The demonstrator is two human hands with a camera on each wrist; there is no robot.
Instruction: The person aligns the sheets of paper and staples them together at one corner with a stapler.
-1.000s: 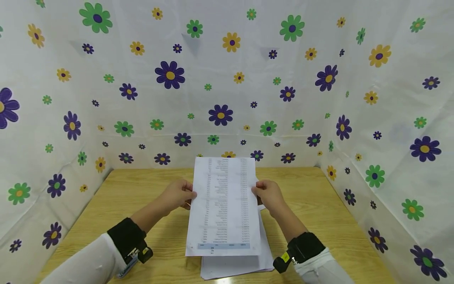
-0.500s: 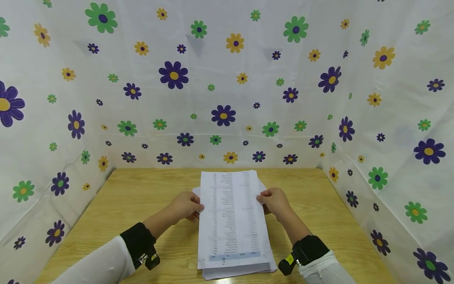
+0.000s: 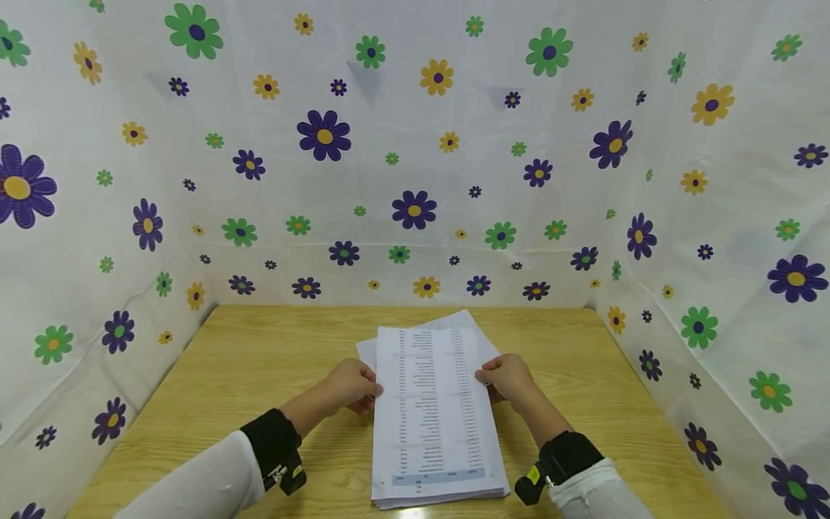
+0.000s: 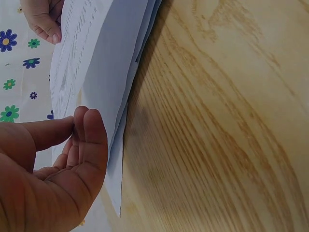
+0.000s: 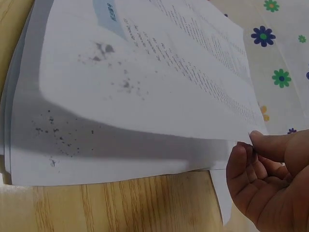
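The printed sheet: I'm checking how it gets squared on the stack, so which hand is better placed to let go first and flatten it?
Probably the left hand: the sheet overhangs the paper stack there, thumb and fingertips at its edge. The right hand pinches its edge above the stack.

sheet (image 3: pixel 431 404) on stack (image 3: pixel 480 494), stack on table (image 3: pixel 259 360)

hands: 2, left (image 3: pixel 350 386), right (image 3: pixel 509 378)
held sheet (image 3: pixel 431 404): 1
stack (image 3: pixel 441 494): 1, sheet count unreadable
table (image 3: pixel 259 360): 1
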